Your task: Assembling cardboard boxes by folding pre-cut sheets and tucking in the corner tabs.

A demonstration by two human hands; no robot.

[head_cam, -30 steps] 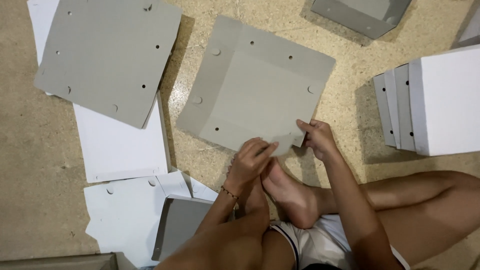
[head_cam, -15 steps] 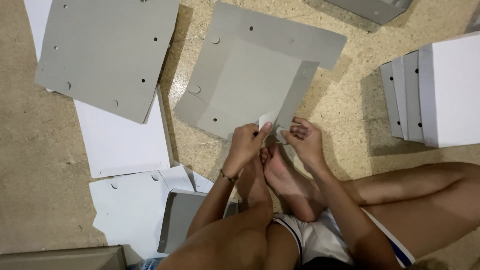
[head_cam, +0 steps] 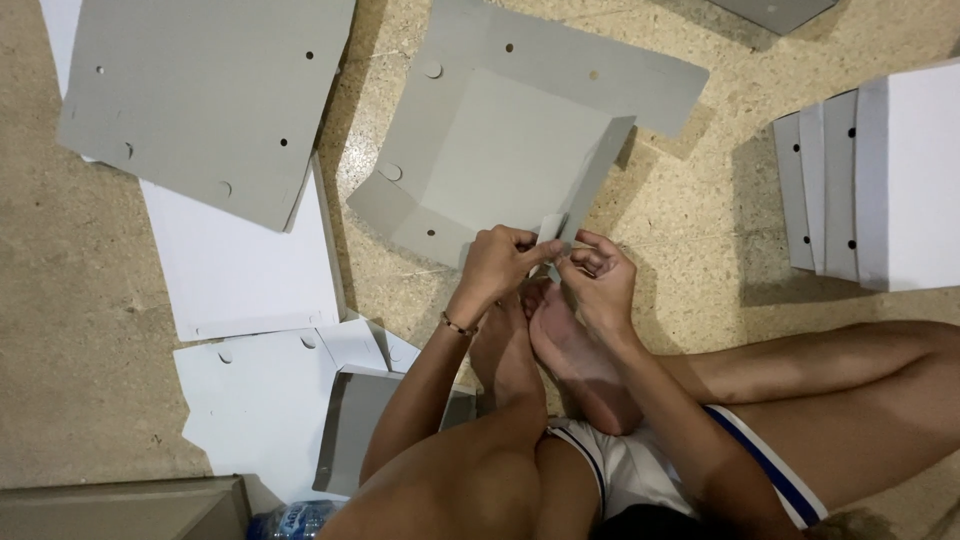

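A grey cardboard sheet (head_cam: 500,160) with creased flaps and punched holes lies on the floor in front of me. Its right side flap (head_cam: 598,170) is folded up on edge. My left hand (head_cam: 497,262) pinches a small corner tab (head_cam: 551,228) at the sheet's near edge. My right hand (head_cam: 597,272) holds the same tab from the right, fingers curled against it. Both hands hover just above my bare feet (head_cam: 545,345), which are pressed together below the sheet.
Another flat grey sheet (head_cam: 200,95) lies at the upper left over white sheets (head_cam: 245,265). More white and grey pieces (head_cam: 260,400) sit by my left arm. A stack of folded white-and-grey boxes (head_cam: 880,175) stands at the right. A bottle (head_cam: 295,520) lies at the bottom.
The sheet's right flap has been folded up from flat. Both hands have come together at the near corner tab, and the view has shifted closer.
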